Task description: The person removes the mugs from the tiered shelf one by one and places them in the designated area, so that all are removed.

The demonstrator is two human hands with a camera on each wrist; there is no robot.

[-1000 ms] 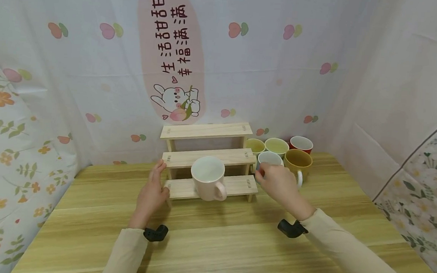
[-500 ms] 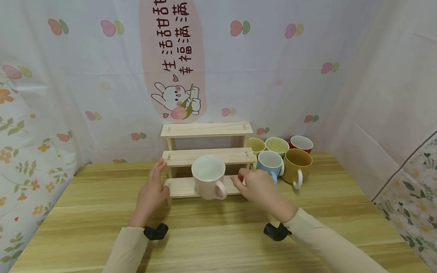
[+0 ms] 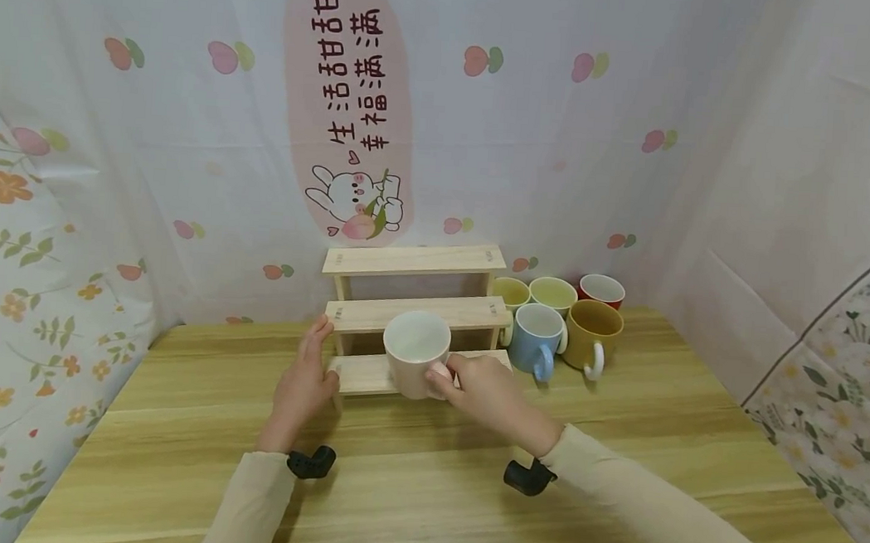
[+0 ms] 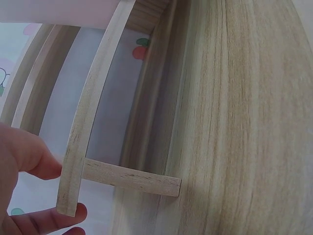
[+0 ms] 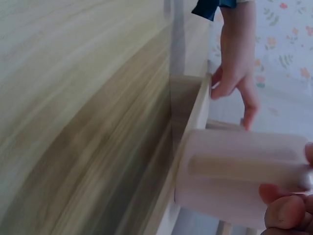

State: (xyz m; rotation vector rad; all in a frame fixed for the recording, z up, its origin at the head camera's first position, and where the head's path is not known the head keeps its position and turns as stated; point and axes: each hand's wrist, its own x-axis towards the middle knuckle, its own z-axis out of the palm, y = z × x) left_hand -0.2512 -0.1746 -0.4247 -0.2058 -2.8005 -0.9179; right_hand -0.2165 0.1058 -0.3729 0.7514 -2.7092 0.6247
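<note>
A pale pink mug (image 3: pixel 408 368) stands upright on the lowest step of a three-tier wooden rack (image 3: pixel 417 260). My right hand (image 3: pixel 493 394) holds it by the handle, which faces right and toward me. In the right wrist view, the fingers (image 5: pixel 288 211) are at the handle and the mug's base (image 5: pixel 181 169) meets the step. At the rack's left end is my left hand (image 3: pixel 302 390). The left wrist view has its thumb (image 4: pixel 36 154) and fingertips on either side of the lowest board's end (image 4: pixel 68 196).
Right of the rack stand a blue mug (image 3: pixel 535 344), a brown mug (image 3: pixel 591 335) with a white handle, a red mug (image 3: pixel 602 290) and two yellowish mugs, one of them light yellow-green (image 3: pixel 553 294). A printed cloth (image 3: pixel 546 170) hangs behind the wooden table (image 3: pixel 406 502).
My right hand has moved left from near the blue mug to the pink mug's handle and taken hold of it. The left hand stays at the rack.
</note>
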